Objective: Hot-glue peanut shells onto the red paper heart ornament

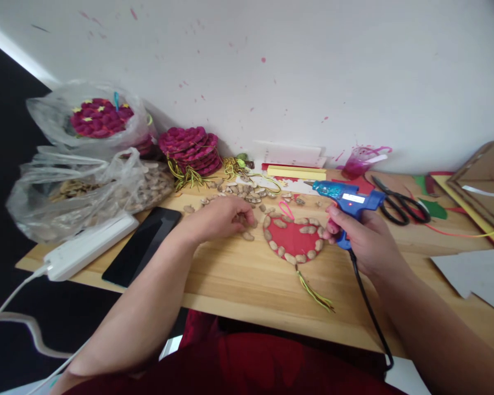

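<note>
A pale wooden desk (239,280) runs across the view against a white wall. At its far left sit two clear plastic bags: the lower bag (66,192) holds pale shells, and the upper bag (94,118) holds magenta flower pieces. A stack of magenta pieces (191,145) stands just right of them. A white power strip (90,247) and a black phone (144,244) lie side by side near the left edge. The left hand (218,216) rests palm down in the middle of the desk. Its fingers (247,214) are curled together with the tips among loose shells (247,192), and whether they pinch one cannot be told. The right hand (366,238) is wrapped around the grip of a blue glue gun (346,200), its fingers (333,225) closed tight on the handle. The nozzle points far-left and the black cord trails off the near edge. Black scissors (399,206) lie just right of the gun. Between the two hands lies a red heart (294,238), flat on the desk and rimmed with shells. Its right edge is just beside the right fingers, and its left edge is near the left fingertips. A yellow-green tassel (315,293) hangs from its near tip. A single shell (248,236) lies just beside the left fingertips.
</note>
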`<move>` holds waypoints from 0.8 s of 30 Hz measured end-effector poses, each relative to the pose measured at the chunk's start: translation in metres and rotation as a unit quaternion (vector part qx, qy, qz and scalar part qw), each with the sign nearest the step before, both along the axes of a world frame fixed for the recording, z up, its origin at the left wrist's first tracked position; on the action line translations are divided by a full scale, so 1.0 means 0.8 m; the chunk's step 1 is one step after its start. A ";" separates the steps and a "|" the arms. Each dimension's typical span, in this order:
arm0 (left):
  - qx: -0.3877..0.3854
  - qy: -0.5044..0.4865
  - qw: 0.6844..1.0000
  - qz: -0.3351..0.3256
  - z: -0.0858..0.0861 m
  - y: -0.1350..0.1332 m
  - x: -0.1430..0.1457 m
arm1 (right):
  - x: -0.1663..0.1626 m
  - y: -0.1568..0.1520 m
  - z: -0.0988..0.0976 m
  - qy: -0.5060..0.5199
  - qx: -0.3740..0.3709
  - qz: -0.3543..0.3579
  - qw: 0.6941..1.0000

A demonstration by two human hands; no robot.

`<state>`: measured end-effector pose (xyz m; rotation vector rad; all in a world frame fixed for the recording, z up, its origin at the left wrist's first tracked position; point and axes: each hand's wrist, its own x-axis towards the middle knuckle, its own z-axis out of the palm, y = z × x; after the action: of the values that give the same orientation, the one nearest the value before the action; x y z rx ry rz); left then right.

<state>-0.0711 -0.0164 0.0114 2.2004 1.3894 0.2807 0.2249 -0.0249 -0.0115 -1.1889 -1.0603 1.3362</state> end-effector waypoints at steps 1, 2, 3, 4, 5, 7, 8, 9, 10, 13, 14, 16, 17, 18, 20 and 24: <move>-0.005 -0.003 1.000 -0.005 -0.001 0.000 0.000 | 0.000 0.000 -0.001 0.000 0.000 0.001 1.000; -0.013 -0.005 1.000 -0.008 -0.003 0.000 0.000 | 0.000 0.000 -0.001 -0.001 0.000 0.002 1.000; -0.019 -0.006 1.000 -0.011 -0.003 0.001 -0.001 | 0.000 0.000 -0.001 0.000 0.000 0.002 1.000; -0.023 -0.008 1.000 -0.012 -0.004 0.001 -0.001 | -0.001 0.000 -0.002 0.000 0.000 0.002 1.000; -0.026 -0.011 0.999 -0.014 -0.004 0.001 -0.002 | -0.001 0.000 -0.002 0.000 -0.001 0.002 1.000; -0.029 -0.014 0.999 -0.019 -0.003 0.001 -0.003 | -0.001 0.000 -0.001 0.001 -0.002 0.002 1.000; -0.028 -0.011 0.999 -0.022 -0.002 0.002 -0.004 | -0.001 -0.001 -0.001 0.002 -0.001 0.001 1.000; -0.023 -0.005 0.999 -0.023 0.000 0.002 -0.005 | -0.001 -0.001 -0.001 0.002 -0.001 0.001 1.000; -0.016 0.004 1.000 -0.023 0.001 0.002 -0.007 | -0.001 -0.001 -0.001 0.002 -0.001 0.002 1.000; -0.003 0.017 1.000 -0.011 0.006 0.001 -0.013 | -0.001 -0.001 0.000 -0.001 0.004 0.001 1.000; -0.006 0.012 1.000 -0.004 0.007 0.001 -0.016 | -0.001 -0.001 0.000 -0.002 0.004 0.000 1.000; -0.003 -0.005 1.000 0.023 0.011 0.001 -0.022 | -0.001 -0.001 0.001 -0.005 0.005 -0.001 1.000; 0.009 -0.015 0.999 0.050 0.012 0.001 -0.026 | -0.001 -0.001 0.001 -0.004 0.005 0.001 1.000; 0.027 -0.023 0.996 0.085 0.013 0.001 -0.029 | -0.002 -0.001 0.002 -0.001 0.006 0.001 1.000; 0.069 -0.021 0.984 0.163 0.014 0.002 -0.034 | -0.003 -0.002 0.003 0.008 0.008 0.000 1.000; 0.127 0.008 0.965 0.227 0.009 0.007 -0.039 | -0.004 -0.003 0.006 0.019 0.010 -0.009 1.000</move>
<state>-0.1026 -0.0110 0.0188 2.0503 1.9544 0.6352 0.2217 -0.0271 -0.0067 -1.1518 -1.0323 1.3270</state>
